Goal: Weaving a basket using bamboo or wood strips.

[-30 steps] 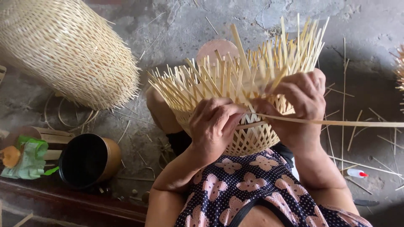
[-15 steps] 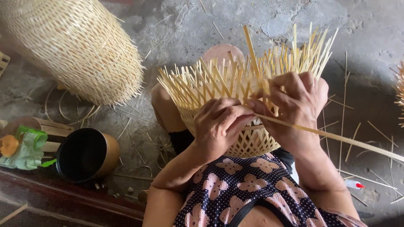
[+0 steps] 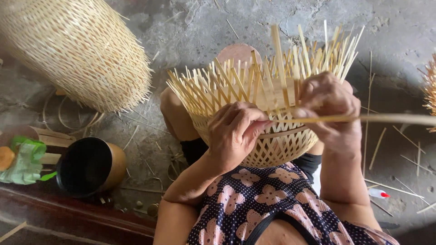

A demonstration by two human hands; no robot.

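Rough grey concrete floor (image 3: 204,27) all around, littered with loose bamboo slivers, especially toward the right edge.

Head view: half-woven basket (image 3: 268,145) sits on the person's lap, about mid-frame, its unwoven stakes (image 3: 254,81) fanning up and out like a crown. Left hand (image 3: 236,134) is curled over the near rim, fingers closed and pinching the weave. Right hand (image 3: 331,109) grips the far side of the rim, fingers wrapped tight on a long strip (image 3: 390,119) that runs level out past the right edge of the frame. Both hands are touching the basket, close to each other.

Big finished basket (image 3: 77,50) lies on its side in the top left corner, well apart from the hands. Dark pot (image 3: 91,165) on its side near the lower left, with a green cloth (image 3: 25,161) just beside it at the left edge. Open floor between the big basket and the knee (image 3: 175,113), and more bare floor at top right. Small white-and-red thing (image 3: 379,193) lies on the floor at lower right.
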